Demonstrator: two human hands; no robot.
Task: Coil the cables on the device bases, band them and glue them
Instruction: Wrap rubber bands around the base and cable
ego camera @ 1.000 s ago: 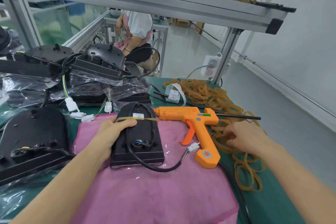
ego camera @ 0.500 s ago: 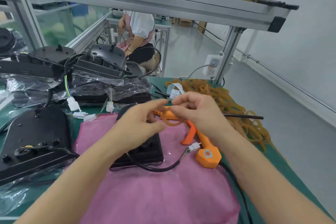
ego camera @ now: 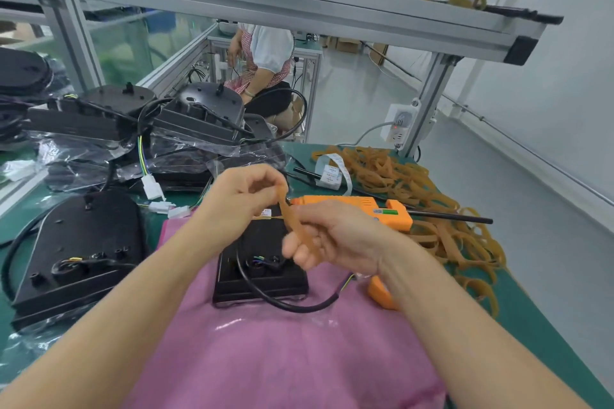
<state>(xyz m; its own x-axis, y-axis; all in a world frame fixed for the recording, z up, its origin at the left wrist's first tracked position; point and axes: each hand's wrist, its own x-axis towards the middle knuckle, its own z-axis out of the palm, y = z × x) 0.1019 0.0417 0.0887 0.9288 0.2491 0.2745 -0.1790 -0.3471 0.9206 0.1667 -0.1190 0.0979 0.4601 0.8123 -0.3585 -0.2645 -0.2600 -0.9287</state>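
Amber rubber band (ego camera: 292,222) now stretches taut between the two hands, where half a second ago it hung as a small slack loop pinched at chest height. The left hand (ego camera: 244,199) pinches the upper end with curled fingers; the right hand (ego camera: 327,244) has dropped lower and nearer the body and grips the lower end, its fingers wrapped round the strip. Both hands hover above the black device base (ego camera: 262,269), which lies on the pink cloth (ego camera: 282,359) as before, one band already across its far end and its black cable (ego camera: 289,304) looping off the near edge onto the cloth. The orange glue gun (ego camera: 375,211) rests just right of the base, its handle partly hidden behind the right wrist. The heap of spare rubber bands (ego camera: 412,186) lies on the green table (ego camera: 531,309) beyond the gun, unmoved. Another black base (ego camera: 83,249) sits left of the cloth, with more bases in plastic bags (ego camera: 186,129) stacked behind it.
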